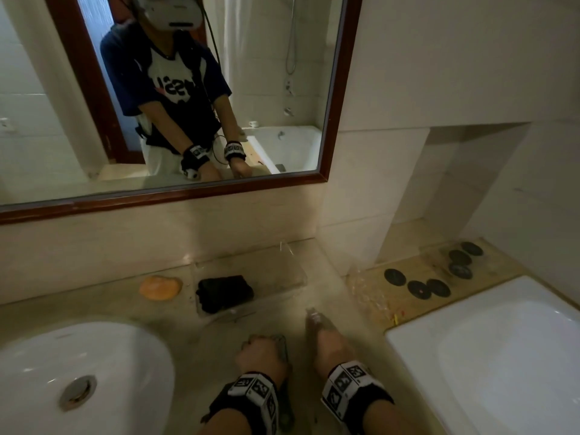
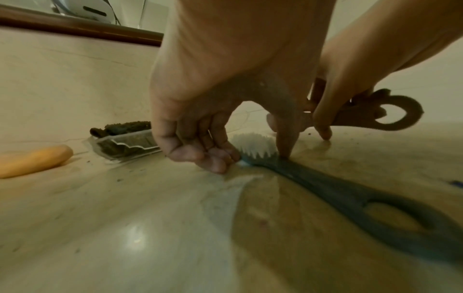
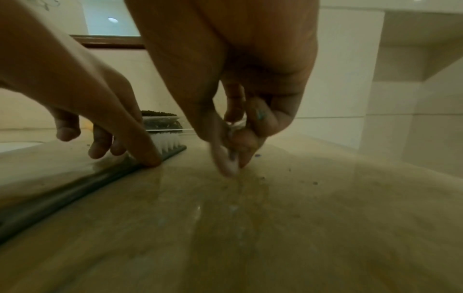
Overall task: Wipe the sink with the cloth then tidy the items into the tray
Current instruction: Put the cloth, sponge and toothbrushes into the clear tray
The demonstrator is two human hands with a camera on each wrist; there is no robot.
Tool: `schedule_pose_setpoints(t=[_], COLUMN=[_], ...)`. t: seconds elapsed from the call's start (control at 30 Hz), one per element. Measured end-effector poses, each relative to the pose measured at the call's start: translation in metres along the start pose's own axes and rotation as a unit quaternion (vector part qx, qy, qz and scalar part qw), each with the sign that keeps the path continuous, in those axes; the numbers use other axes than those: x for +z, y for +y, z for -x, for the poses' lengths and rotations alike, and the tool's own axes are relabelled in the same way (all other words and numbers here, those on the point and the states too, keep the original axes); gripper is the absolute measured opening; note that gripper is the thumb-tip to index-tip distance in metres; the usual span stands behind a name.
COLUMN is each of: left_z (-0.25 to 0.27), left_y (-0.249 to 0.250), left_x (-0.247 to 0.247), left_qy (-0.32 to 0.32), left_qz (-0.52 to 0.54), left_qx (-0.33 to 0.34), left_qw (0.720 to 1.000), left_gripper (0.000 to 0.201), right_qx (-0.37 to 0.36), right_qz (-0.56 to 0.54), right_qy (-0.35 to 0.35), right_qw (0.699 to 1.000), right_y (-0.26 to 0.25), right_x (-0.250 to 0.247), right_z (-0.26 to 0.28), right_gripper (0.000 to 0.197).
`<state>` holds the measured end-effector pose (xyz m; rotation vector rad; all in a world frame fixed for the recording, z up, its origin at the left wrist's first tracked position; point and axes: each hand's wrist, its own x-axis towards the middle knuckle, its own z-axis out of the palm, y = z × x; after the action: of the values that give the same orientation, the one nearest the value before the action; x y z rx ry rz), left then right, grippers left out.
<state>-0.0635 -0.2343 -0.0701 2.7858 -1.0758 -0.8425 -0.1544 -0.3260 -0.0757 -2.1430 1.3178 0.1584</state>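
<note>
Left hand (image 2: 200,126) pinches the dark plastic scrub brush (image 2: 350,194) (white bristles up) on the beige counter (image 2: 125,218); right hand (image 3: 240,123) grips a small clear, blurred item (image 3: 229,162). No legible writing.

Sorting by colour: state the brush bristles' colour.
White bristles on a dark handle; clearest in the right wrist view.

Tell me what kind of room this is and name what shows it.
A bathroom, most likely. A white sink is set in a stone counter beneath a framed mirror, and the mirror reflects a bathtub with a shower hose.
</note>
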Motion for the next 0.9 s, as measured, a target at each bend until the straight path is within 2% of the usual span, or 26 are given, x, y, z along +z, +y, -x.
schedule_pose_setpoints(t=[0.13,0.3,0.43,0.53,0.63,0.7,0.8,0.9], left_z=[-0.008,-0.014,-0.029,-0.04,-0.056,-0.071,-0.091,-0.11], left_y=[0.001,-0.003,-0.003,-0.002,-0.006,-0.01,-0.019,-0.022], left_x=[0.0,-0.007,-0.033,-0.068,-0.102,-0.121,-0.143,-0.144], left_qy=[-0.008,-0.002,0.023,0.055,0.108,0.112,0.135,0.145], left_qz=[0.03,0.106,0.149,0.202,0.298,0.344,0.326,0.328], left_qx=[-0.007,-0.009,0.029,0.023,0.006,-0.003,-0.011,-0.014], left_qw=[0.999,0.994,0.988,0.978,0.948,0.932,0.935,0.933], left_gripper=[0.033,0.051,0.04,0.04,0.047,0.058,0.063,0.055], right_qx=[0.02,0.0,-0.031,-0.052,-0.061,-0.053,-0.048,-0.039], right_qz=[0.03,0.072,0.137,0.098,0.06,0.035,0.024,0.018], right_qy=[0.014,0.04,0.071,0.084,0.094,0.092,0.08,0.07], right_qw=[0.999,0.997,0.988,0.99,0.992,0.994,0.995,0.997], right_y=[-0.007,-0.018,-0.029,-0.041,-0.057,-0.071,-0.093,-0.112], right_x=[-0.011,-0.023,-0.038,-0.056,-0.071,-0.077,-0.08,-0.075], right_z=[-0.005,-0.011,-0.023,-0.035,-0.055,-0.072,-0.102,-0.132], right_gripper=[0.044,0.038,0.051,0.045,0.045,0.046,0.035,0.03])
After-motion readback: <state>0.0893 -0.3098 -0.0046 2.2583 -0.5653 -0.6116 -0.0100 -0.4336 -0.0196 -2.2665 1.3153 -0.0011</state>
